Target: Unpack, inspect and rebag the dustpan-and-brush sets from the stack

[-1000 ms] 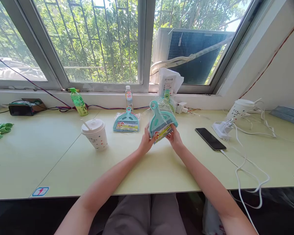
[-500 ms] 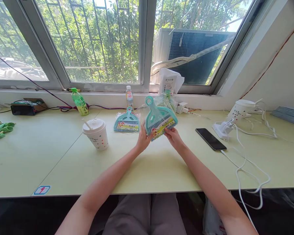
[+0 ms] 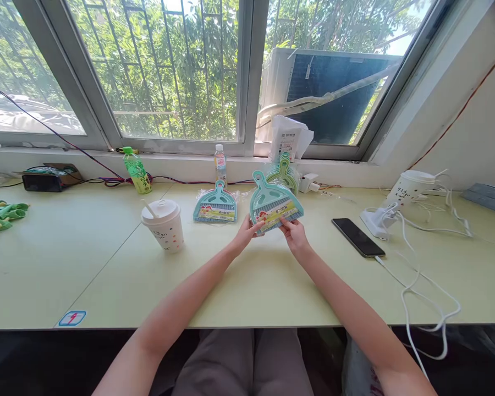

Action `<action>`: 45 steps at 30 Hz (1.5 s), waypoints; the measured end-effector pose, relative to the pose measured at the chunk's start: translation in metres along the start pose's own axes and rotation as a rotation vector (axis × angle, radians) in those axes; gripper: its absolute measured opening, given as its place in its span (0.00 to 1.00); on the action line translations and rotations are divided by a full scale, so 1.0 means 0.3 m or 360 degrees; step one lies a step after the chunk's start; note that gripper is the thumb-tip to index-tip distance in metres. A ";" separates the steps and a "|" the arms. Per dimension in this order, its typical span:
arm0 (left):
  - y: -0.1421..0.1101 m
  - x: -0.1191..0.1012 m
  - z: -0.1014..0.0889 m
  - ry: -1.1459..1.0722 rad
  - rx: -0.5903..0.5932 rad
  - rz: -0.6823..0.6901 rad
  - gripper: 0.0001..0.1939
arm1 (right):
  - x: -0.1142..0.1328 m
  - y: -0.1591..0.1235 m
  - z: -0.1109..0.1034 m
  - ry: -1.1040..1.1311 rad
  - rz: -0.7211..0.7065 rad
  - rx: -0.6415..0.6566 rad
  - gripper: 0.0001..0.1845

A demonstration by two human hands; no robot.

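Observation:
A teal mini dustpan and brush set [image 3: 275,199], with a yellow printed label across its bristles, is held up over the table, its handle pointing up and left. My left hand [image 3: 246,234] grips its lower left corner. Closed on its lower right edge is my right hand [image 3: 293,233]. A second teal dustpan set [image 3: 215,204], in clear wrapping, lies on the table to the left of my hands. Behind the held set, several green dustpans [image 3: 286,173] stand bunched in plastic, partly hidden by it.
A white lidded cup [image 3: 165,231] with a straw stands left of my arms, near a green bottle [image 3: 137,171] and a clear bottle [image 3: 220,165]. At right lie a phone [image 3: 357,236], a power strip [image 3: 377,221] and white cables. Green stems [image 3: 2,213] lie far left.
The held dustpan set has turned slightly clockwise and leans back more, its handle now lower. Both hands keep their grip. The whole view has shifted a little.

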State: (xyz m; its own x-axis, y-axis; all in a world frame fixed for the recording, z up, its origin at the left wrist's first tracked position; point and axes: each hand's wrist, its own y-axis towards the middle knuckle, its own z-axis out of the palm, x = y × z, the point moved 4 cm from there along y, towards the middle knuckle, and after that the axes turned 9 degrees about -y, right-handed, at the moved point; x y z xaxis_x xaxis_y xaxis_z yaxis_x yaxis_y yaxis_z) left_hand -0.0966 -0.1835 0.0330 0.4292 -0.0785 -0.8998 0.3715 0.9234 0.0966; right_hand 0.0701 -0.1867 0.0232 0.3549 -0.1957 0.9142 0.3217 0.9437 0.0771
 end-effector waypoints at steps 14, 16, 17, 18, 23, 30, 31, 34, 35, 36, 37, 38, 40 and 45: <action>0.062 -0.028 -0.185 -0.0224 -0.0421 -0.0141 0.27 | 0.233 0.020 -0.081 -0.1294 -0.0735 0.0479 0.27; 0.063 -0.024 -0.191 -0.0252 -0.0384 -0.0186 0.23 | 0.240 -0.006 -0.055 -0.1423 -0.0820 0.0696 0.35; 0.062 -0.023 -0.192 -0.0275 -0.0361 -0.0201 0.21 | 0.235 -0.014 -0.045 -0.1447 -0.0777 0.0824 0.38; 0.060 -0.021 -0.192 -0.0301 -0.0346 -0.0211 0.19 | 0.229 -0.019 -0.039 -0.1455 -0.0726 0.0927 0.40; 0.052 -0.017 -0.191 -0.0339 -0.0303 -0.0376 0.16 | 0.228 0.009 -0.057 -0.1544 -0.0934 0.0793 0.25; 0.045 -0.014 -0.197 -0.0307 -0.0359 -0.0580 0.18 | 0.199 0.012 -0.047 -0.1679 -0.0996 0.0977 0.11; 0.044 -0.015 -0.195 -0.0304 -0.0339 -0.0592 0.18 | 0.192 0.013 -0.049 -0.1679 -0.0972 0.0943 0.10; 0.041 -0.014 -0.192 -0.0269 -0.0293 -0.0646 0.20 | 0.178 0.022 -0.059 -0.1642 -0.0885 0.0725 0.13; 0.040 -0.014 -0.193 -0.0256 -0.0289 -0.0665 0.20 | 0.177 0.022 -0.061 -0.1615 -0.0845 0.0705 0.13; 0.039 -0.013 -0.195 -0.0247 -0.0295 -0.0678 0.21 | 0.177 0.020 -0.060 -0.1588 -0.0803 0.0733 0.14; 0.040 -0.012 -0.198 -0.0245 -0.0306 -0.0682 0.22 | 0.179 0.016 -0.056 -0.1571 -0.0765 0.0801 0.16; 0.041 -0.011 -0.201 -0.0250 -0.0321 -0.0677 0.22 | 0.181 0.010 -0.051 -0.1568 -0.0735 0.0896 0.20; 0.044 -0.008 -0.210 -0.0266 -0.0349 -0.0664 0.23 | 0.183 -0.001 -0.043 -0.1610 -0.0706 0.1065 0.29; 0.041 -0.023 -0.218 -0.0305 -0.0193 -0.0665 0.23 | 0.150 0.013 -0.044 -0.1693 -0.0762 0.1002 0.17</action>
State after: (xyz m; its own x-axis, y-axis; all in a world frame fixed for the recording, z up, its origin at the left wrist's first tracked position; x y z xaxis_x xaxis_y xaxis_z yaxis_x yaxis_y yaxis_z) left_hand -0.1490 -0.1471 0.0127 0.4122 -0.5098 -0.7551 0.4505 0.8344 -0.3174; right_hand 0.0990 -0.1953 0.0594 -0.6283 -0.5108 0.5868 -0.3399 0.8587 0.3835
